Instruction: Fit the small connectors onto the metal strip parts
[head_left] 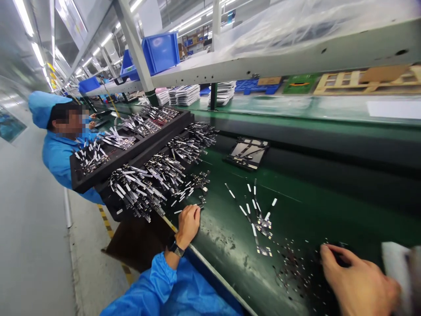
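My left hand (188, 224), with a dark watch at its wrist, rests at the front edge of the green work surface (226, 197). Its fingers are curled together near a few loose strips; what they hold, if anything, is hidden. On the right, my right hand (358, 276) has thumb and forefinger bent toward each other over a dark patch of the surface; nothing can be made out between them. Small scattered parts (292, 267) lie just left of it. Between the hands is a loose cluster of flex strips with white labels (263, 226).
Black trays (131, 153) heaped with labelled strips stand at the left, beside a person in blue (62, 153). A flat panel (248, 153) lies farther back. Above runs a white shelf (197, 72) with blue bins (161, 52).
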Motion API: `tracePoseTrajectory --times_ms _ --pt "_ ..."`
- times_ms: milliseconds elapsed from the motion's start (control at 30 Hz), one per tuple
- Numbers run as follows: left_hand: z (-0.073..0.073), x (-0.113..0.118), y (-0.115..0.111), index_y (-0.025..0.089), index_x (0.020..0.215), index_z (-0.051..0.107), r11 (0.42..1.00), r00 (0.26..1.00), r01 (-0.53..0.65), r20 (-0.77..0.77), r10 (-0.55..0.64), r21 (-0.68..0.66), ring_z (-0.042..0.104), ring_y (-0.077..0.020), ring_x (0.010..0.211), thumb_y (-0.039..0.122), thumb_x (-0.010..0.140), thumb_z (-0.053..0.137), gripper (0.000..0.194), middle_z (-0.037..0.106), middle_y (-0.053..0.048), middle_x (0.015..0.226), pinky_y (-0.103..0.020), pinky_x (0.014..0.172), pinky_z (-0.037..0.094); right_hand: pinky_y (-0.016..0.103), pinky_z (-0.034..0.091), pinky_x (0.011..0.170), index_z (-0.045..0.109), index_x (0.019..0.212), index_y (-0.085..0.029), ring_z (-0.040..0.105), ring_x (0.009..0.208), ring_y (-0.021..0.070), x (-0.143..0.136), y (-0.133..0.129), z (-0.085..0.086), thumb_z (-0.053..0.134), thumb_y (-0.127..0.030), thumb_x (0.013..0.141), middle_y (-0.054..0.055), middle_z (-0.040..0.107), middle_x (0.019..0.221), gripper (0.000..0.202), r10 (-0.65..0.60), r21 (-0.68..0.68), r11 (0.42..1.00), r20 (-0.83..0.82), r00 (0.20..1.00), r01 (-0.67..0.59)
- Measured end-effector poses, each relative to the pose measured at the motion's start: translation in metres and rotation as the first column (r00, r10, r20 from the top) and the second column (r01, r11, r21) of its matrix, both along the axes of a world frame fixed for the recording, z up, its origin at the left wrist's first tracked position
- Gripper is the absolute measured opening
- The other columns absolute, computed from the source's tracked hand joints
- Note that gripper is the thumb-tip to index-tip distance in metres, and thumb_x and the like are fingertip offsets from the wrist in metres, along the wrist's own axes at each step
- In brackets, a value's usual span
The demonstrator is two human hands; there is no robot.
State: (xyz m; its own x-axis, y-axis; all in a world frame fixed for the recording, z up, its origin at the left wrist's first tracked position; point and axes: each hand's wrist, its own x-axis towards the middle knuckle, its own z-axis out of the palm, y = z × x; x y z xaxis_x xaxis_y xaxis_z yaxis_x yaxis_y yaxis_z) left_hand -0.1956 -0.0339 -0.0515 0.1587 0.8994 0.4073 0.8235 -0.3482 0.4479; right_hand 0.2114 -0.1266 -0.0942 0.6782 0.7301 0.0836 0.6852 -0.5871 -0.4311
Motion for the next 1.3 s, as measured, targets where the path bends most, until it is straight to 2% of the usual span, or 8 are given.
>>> tracePoseTrajectory --times_ms 167,267,333,600,733,933,1133,1300 --pt "0.001 0.001 -0.002 0.023 0.101 0.072 1.0 1.0 -0.018 -0.024 0.017 -0.019 0.065 -0.0192 0.079 0.021 0.103 0.063 0.01 0.067 -0.002 0.084 -0.033 0.077 0.054 0.049 0.037 0.076 0.081 0.087 -0.029 0.055 0.069 0.0367 -0.005 0.0 0.007 0.04 -0.06 0.089 0.016 0.063 0.075 0.052 -0.044 0.06 0.997 -0.021 0.999 0.045" --pt "0.004 0.0 -0.003 0.022 0.111 0.073 0.998 0.996 -0.059 -0.066 0.059 -0.004 0.064 -0.023 0.088 0.026 0.098 0.071 0.013 0.067 -0.004 0.09 -0.036 0.082 0.055 0.047 0.037 0.08 0.084 0.101 -0.014 0.058 0.079 0.036 -0.01 -0.002 0.019 0.042 -0.054 0.09 0.017 0.065 0.08 0.059 -0.001 0.08 0.997 -0.004 1.0 0.001" --pt "0.004 -0.001 -0.002 0.022 0.109 0.075 0.999 0.995 -0.043 -0.093 0.044 0.009 0.064 -0.0255 0.095 0.028 0.099 0.071 0.012 0.068 -0.006 0.094 -0.039 0.089 0.055 0.045 0.037 0.082 0.085 0.103 -0.01 0.059 0.081 0.0336 -0.015 -0.002 0.025 0.047 -0.049 0.088 0.016 0.065 0.081 0.056 0.01 0.085 0.996 -0.024 1.0 -0.008" --pt "-0.001 -0.006 0.014 0.022 0.102 0.077 0.998 0.998 0.053 -0.033 -0.052 0.034 0.064 -0.0282 0.098 0.035 0.105 0.06 0.021 0.067 -0.009 0.098 -0.042 0.092 0.055 0.042 0.036 0.088 0.085 0.098 -0.014 0.055 0.088 0.0304 -0.024 0.002 0.025 0.056 -0.038 0.087 0.016 0.069 0.09 0.04 -0.073 0.21 0.975 -0.033 0.997 0.078" --pt "0.005 -0.006 0.02 0.021 0.092 0.073 0.997 0.995 0.058 0.075 -0.062 0.057 0.064 -0.0268 0.096 0.033 0.104 0.056 0.024 0.068 -0.009 0.096 -0.041 0.09 0.054 0.041 0.036 0.089 0.085 0.099 -0.015 0.053 0.091 0.0297 -0.025 0.002 0.024 0.055 -0.036 0.09 0.016 0.068 0.092 0.038 -0.067 0.225 0.971 -0.042 0.997 0.075" --pt "0.038 -0.001 0.018 0.019 0.081 0.069 0.994 0.922 0.093 0.381 -0.067 -0.053 0.057 -0.0144 0.07 0.038 0.1 0.063 0.028 0.067 -0.003 0.085 -0.028 0.068 0.048 0.042 0.036 0.09 0.085 0.102 -0.015 0.054 0.091 0.0303 -0.026 0.001 0.023 0.058 -0.038 0.087 0.016 0.069 0.093 0.038 -0.084 0.265 0.959 -0.066 0.994 0.098" --pt "0.079 0.01 0.01 0.019 0.076 0.071 0.959 0.785 0.198 0.619 -0.031 -0.203 0.061 -0.0156 0.069 0.038 0.093 0.069 0.026 0.066 -0.002 0.077 -0.026 0.066 0.05 0.043 0.037 0.09 0.083 0.101 -0.014 0.055 0.09 0.0308 -0.025 0.001 0.022 0.058 -0.036 0.088 0.016 0.069 0.093 0.036 -0.08 0.28 0.955 -0.064 0.995 0.095" --pt "0.111 0.032 0.022 0.019 0.074 0.073 0.906 0.693 0.342 0.718 -0.064 -0.249 0.057 -0.0135 0.061 0.036 0.091 0.071 0.024 0.063 0.0 0.065 -0.025 0.06 0.046 0.043 0.037 0.092 0.082 0.099 -0.015 0.055 0.093 0.0311 -0.025 0.002 0.021 0.058 -0.033 0.089 0.016 0.069 0.094 0.032 -0.077 0.282 0.955 -0.071 0.994 0.094"
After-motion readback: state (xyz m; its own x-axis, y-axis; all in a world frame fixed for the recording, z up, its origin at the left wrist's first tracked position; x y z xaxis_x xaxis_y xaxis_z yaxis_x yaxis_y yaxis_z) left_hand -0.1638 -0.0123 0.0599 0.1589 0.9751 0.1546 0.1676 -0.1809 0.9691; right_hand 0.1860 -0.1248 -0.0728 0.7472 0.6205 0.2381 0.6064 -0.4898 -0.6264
